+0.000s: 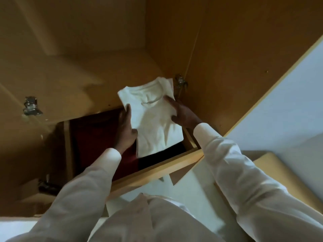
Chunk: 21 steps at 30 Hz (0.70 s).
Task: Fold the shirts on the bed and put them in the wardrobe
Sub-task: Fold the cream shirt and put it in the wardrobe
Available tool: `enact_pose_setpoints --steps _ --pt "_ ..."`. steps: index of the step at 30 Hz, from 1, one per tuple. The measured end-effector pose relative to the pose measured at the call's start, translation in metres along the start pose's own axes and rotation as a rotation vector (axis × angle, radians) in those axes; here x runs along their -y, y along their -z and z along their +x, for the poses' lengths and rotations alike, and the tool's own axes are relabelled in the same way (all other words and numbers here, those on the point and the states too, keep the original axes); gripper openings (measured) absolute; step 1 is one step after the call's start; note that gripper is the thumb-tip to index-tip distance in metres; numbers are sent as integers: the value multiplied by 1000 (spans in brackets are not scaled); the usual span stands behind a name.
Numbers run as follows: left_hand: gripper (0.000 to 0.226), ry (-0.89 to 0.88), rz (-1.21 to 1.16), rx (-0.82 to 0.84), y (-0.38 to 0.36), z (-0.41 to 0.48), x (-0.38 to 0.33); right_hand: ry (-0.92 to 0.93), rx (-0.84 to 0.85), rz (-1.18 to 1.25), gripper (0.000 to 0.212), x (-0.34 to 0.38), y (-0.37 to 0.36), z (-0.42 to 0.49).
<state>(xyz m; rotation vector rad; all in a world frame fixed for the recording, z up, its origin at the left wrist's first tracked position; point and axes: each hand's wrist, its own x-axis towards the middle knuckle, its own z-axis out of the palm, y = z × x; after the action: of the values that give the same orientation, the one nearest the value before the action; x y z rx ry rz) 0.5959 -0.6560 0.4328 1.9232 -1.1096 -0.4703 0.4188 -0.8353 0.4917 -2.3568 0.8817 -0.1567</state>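
Fingers under folded white cotton T-shirt [153, 119] hidden; lower shirt edge covers part of drawer contents. Left hand [125, 126] grips shirt's left edge, thumb on top. Right hand [183, 114] pinches right edge near collar. Shirt held in air above open light-wood drawer [157, 170] inside yellow-brown wooden wardrobe [227, 49]. In drawer: dark red cloth [94, 137], black cloth [157, 159], shapes hard to make out in shadow. Metal hinge [31, 105] on left wall, blurred. Long white sleeves [236, 163] hide drawer's near corners.
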Motion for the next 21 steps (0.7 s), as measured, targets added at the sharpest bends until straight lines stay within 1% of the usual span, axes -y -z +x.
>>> enact_pose_setpoints --steps 2,6,11,16,19,20,21 --pt "96 48 -34 23 -18 4 13 -38 101 54 88 -16 -10 9" --pt "95 111 -34 119 -40 10 32 -105 183 41 88 -42 -24 24" --pt "96 213 -53 232 -55 20 50 -163 307 -171 87 -60 -30 39" --pt "99 330 -140 271 -61 27 54 -210 419 -322 82 -62 -40 57" --pt "101 383 -146 298 -61 30 58 -250 436 -399 79 -59 -50 66" --pt "101 382 -128 301 -61 32 59 -270 423 -405 76 -55 -55 66" --pt "100 378 -102 307 -62 32 61 -295 373 -402 70 -50 -62 63"
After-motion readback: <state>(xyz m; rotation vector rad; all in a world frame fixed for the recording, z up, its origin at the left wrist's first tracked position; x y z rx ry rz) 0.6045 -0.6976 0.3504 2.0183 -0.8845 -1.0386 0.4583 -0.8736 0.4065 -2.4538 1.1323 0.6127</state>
